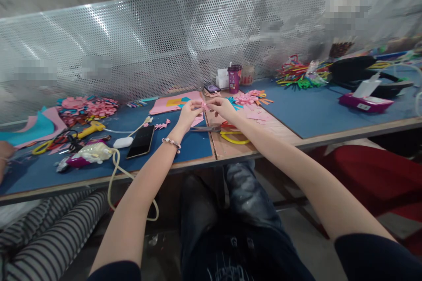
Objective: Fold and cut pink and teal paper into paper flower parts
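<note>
Between the fingertips of both hands is a small pink piece [205, 106], perhaps cut paper or foam; its exact shape is too small to make out. My left hand [190, 113] pinches it from the left, with a beaded bracelet on the wrist. From the other side, my right hand [223, 108] grips the same piece, held above the table. Yellow-handled scissors [234, 136] lie just below my hands, blades pointing left. Small pink cut pieces [162, 124] rest left of my left hand, and a pile of pink fringed pieces [251, 97] sits behind my right hand.
A phone [140, 141], a white case [123, 142], a cable and a yellow glue gun [89, 130] lie to the left, near another person's hand [5, 153]. A purple cup [234, 79] stands by the perforated metal panel [148, 48]. Purple tissue pack [365, 102] lies right.
</note>
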A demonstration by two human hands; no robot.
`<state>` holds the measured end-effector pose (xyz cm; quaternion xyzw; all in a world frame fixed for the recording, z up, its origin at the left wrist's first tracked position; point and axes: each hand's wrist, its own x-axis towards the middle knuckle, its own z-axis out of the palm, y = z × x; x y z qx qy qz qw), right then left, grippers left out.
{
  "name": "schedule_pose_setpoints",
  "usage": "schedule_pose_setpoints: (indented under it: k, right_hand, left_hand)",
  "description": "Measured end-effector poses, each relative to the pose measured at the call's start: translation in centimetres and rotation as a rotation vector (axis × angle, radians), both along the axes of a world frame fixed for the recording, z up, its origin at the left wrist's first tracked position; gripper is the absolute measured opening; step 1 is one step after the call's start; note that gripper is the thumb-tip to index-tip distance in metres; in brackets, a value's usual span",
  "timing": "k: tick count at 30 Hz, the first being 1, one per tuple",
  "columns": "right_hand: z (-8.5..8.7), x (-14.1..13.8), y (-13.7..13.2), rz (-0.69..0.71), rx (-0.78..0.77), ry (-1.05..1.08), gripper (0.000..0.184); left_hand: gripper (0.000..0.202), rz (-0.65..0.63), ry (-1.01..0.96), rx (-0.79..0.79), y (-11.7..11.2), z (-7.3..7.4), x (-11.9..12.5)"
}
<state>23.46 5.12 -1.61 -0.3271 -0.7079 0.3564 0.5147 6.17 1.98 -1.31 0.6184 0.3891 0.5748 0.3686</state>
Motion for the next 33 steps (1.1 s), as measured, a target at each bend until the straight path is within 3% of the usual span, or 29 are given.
schedule_pose_setpoints:
  k: [7,15,33]
  right_hand:
    - [0.14,0.02,-0.48,-0.024,0.128,-0.109,0.018]
    - [0.38,-0.21,-0.69,-0.147,0.313,-0.182,0.015]
    - [0.24,0.18,-0.35,-0.155,0.425,-0.258,0.012]
  left_hand:
    - [0.028,0.044,0.075,0.049,-0.19,0.16,-0.04]
    - [0.02,0.075,0.115,0.093,-0.06,0.04,-0.03]
    - [0.022,0.051,0.113,0.115,0.37,-0.21,-0.06]
